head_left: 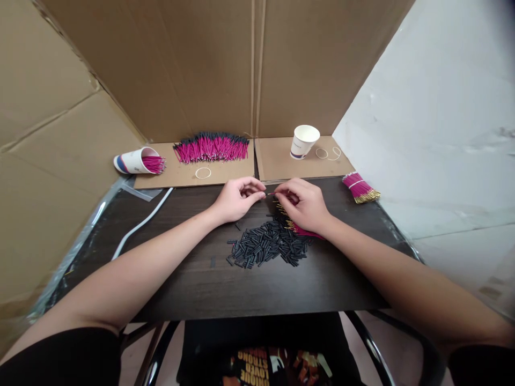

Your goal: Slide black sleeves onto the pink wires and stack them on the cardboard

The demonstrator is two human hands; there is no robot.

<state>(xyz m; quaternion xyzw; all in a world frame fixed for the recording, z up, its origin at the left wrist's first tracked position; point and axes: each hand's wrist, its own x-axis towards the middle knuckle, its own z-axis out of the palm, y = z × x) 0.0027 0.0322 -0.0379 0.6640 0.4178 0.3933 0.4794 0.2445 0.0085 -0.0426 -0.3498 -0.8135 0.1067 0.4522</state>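
Note:
My left hand is closed in a pinch, with the dark end of a small black sleeve just showing at its fingertips. Facing it, my right hand pinches a thin pink wire, whose gold tip points at the left fingertips. The two hands are almost touching. Below them lies a loose pile of short black sleeves. Partly hidden under my right hand is a bunch of pink wires with gold ends.
Along the back cardboard lies a row of black-ended pink wires. A tipped paper cup holds pink wires; another cup stands upright. A banded wire bundle, a rubber band and a white cable lie around.

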